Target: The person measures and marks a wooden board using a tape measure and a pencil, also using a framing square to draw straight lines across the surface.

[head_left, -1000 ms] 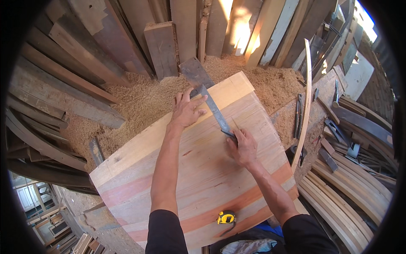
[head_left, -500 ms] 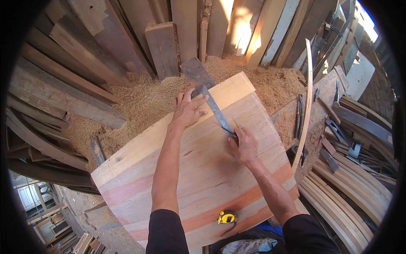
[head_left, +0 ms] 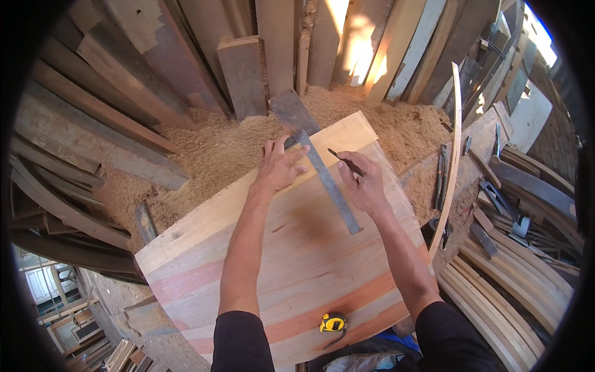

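A wide wooden panel (head_left: 291, 263) of joined boards with pinkish streaks lies before me, slightly askew. My left hand (head_left: 279, 167) is at its far edge, holding the stock of a metal try square against that edge. Across the boards toward me runs the square's blade (head_left: 333, 192). Between the fingers of my right hand (head_left: 370, 186) is a slim dark pencil (head_left: 345, 161), its tip pointing to the far left, close to the right side of the blade. On the near part of the panel sits a yellow and black tape measure (head_left: 333, 322).
Sawdust (head_left: 229, 146) covers the surface beyond the panel, where upright planks (head_left: 243, 77) lean. A thin curved strip (head_left: 454, 142) stands at the right, near pliers (head_left: 441, 177). Stacked curved slats (head_left: 489, 297) and a hand plane (head_left: 496, 195) are at the lower right.
My right hand has moved from the blade's near end up along its right side, and the pencil now points away from me. The left hand stays at the square.
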{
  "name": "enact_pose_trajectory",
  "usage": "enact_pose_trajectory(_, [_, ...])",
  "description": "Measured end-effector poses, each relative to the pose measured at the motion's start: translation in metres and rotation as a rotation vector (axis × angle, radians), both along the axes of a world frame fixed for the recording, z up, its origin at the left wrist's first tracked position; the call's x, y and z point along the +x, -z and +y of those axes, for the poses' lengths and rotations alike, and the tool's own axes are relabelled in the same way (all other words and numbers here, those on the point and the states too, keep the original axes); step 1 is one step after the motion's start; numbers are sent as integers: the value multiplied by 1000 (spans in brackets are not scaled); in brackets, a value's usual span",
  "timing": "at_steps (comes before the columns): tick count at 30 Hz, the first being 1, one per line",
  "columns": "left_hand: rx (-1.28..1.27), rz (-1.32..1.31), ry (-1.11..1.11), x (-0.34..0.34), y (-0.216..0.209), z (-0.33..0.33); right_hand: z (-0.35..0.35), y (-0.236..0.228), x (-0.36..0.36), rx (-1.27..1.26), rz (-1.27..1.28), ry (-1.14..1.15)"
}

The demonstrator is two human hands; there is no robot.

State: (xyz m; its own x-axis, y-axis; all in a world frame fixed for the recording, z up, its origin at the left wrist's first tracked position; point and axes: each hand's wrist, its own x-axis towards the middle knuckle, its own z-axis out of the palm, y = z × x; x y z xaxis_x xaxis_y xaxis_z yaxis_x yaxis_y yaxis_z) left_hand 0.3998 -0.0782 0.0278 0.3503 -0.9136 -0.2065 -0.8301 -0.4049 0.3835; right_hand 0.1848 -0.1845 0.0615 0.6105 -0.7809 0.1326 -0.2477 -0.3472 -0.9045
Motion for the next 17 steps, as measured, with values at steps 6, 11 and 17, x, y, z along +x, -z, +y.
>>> enact_pose_trajectory(6, [33,20,-3,0,-4,-2,-9,16,34,-90,-12,-22])
enact_pose_trajectory(11, [47,40,-8,0,-9,-5,-23,21,54,-145,56,-78])
enact_pose_trajectory(17, [130,59,-21,-1,-16,-10,-27,22,39,-119,177,-183])
